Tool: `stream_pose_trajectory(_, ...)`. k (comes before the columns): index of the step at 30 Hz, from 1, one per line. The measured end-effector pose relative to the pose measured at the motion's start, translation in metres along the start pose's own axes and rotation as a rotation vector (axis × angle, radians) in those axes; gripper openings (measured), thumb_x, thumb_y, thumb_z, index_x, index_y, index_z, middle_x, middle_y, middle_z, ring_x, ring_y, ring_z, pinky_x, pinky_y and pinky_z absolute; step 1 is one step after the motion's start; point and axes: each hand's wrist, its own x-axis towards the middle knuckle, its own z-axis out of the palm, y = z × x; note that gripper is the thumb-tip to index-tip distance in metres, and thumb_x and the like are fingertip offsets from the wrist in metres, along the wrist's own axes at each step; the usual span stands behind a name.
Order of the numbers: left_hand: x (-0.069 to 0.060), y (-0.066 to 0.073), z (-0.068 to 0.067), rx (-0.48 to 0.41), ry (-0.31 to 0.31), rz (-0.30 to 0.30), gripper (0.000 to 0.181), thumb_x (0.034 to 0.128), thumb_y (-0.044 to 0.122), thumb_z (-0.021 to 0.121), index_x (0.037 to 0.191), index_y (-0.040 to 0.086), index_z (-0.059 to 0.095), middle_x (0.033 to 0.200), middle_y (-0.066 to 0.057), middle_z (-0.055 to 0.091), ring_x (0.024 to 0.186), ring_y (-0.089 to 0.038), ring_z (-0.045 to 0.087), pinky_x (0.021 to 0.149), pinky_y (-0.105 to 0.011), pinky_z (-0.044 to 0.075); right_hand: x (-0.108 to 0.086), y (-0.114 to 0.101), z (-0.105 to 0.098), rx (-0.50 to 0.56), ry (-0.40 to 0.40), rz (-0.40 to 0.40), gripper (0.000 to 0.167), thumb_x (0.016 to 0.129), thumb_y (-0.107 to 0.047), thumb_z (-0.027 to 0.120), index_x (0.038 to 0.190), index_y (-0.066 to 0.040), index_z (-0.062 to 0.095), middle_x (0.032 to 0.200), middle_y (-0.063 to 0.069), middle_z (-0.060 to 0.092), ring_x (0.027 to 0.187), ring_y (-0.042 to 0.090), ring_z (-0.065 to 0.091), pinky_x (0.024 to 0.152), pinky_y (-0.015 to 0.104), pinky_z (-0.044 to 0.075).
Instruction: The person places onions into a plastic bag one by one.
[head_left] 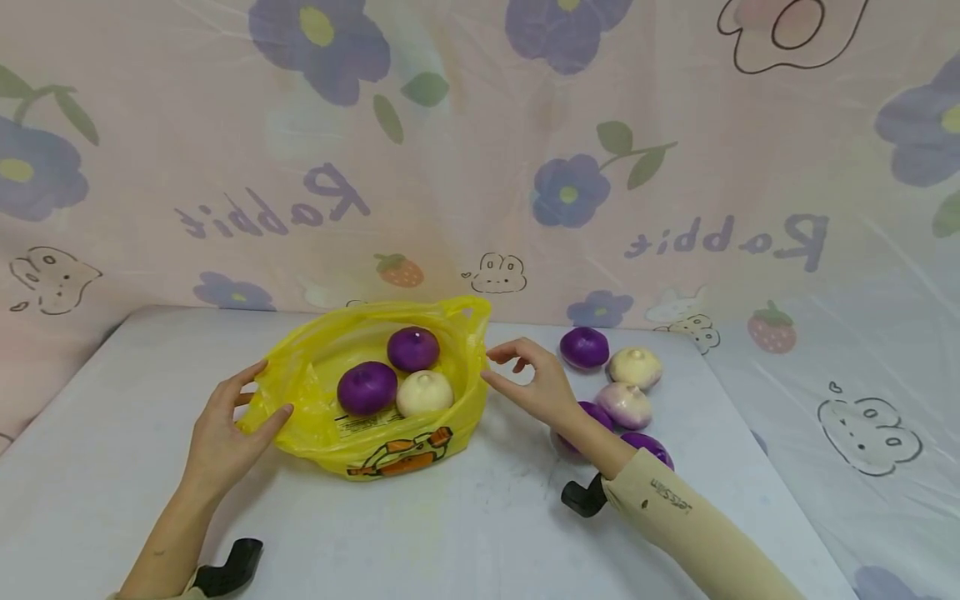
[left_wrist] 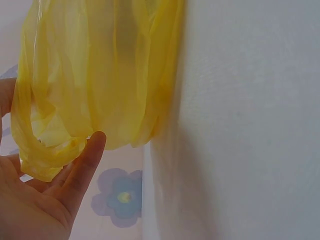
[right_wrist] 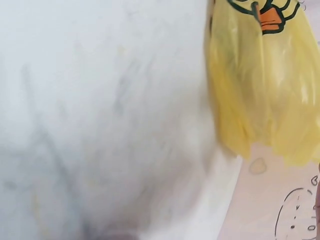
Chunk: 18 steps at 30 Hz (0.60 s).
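Observation:
A yellow plastic bag point(head_left: 315, 450) with an orange-and-black print lies on the table, mouth open. Two purple onions point(head_left: 367, 388) and one white onion point(head_left: 425, 393) sit inside it. My left hand point(head_left: 221, 433) holds the bag's left end, thumb in front and fingers behind; in the left wrist view the bag's handle loop point(left_wrist: 50, 155) lies between thumb and fingers. At the right rim is my right hand point(head_left: 536, 383), thumb and index finger apart with nothing visible between them; whether they touch the bag I cannot tell. The right wrist view barely shows that hand.
Right of the bag lies a group of onions: a purple one point(head_left: 584, 348), a white one point(head_left: 635, 367), a pale pink one point(head_left: 624, 406) and purple ones partly hidden by my right forearm. A flower-and-rabbit cloth point(head_left: 450, 183) hangs behind the white table point(head_left: 450, 542).

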Motion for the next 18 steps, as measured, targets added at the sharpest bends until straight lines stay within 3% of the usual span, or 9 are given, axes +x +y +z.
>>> stream_pose_trajectory(10, 0.000, 0.002, -0.001, 0.004, -0.004, -0.013, 0.067, 0.0854, 0.016, 0.068, 0.144, 0.003, 0.038, 0.139, -0.027, 0.041, 0.111, -0.046, 0.045, 0.082, -0.063, 0.039, -0.012, 0.011, -0.016, 0.001, 0.020, 0.017, 0.027, 0.079, -0.014, 0.078, 0.104, -0.010, 0.069, 0.100, 0.004, 0.071, 0.093, 0.020, 0.063, 0.078, 0.037, 0.051)
stream_pose_trajectory(15, 0.000, 0.002, -0.001, 0.003, -0.003, -0.007, 0.067, 0.0853, 0.016, 0.068, 0.144, 0.002, 0.038, 0.138, -0.027, 0.041, 0.111, -0.046, 0.045, 0.082, -0.063, 0.038, -0.016, 0.016, -0.021, -0.004, 0.018, 0.075, 0.030, 0.078, -0.013, 0.078, 0.106, -0.006, 0.068, 0.101, 0.009, 0.071, 0.095, 0.026, 0.064, 0.082, 0.047, 0.050)
stream_pose_trajectory(18, 0.000, 0.002, -0.001, 0.010, -0.002, -0.005, 0.067, 0.0853, 0.016, 0.068, 0.144, 0.002, 0.038, 0.138, -0.027, 0.041, 0.110, -0.046, 0.045, 0.081, -0.062, 0.039, -0.019, 0.005, -0.027, -0.013, 0.004, 0.116, 0.030, 0.079, -0.009, 0.076, 0.106, -0.001, 0.067, 0.101, 0.014, 0.070, 0.095, 0.031, 0.063, 0.084, 0.049, 0.049)
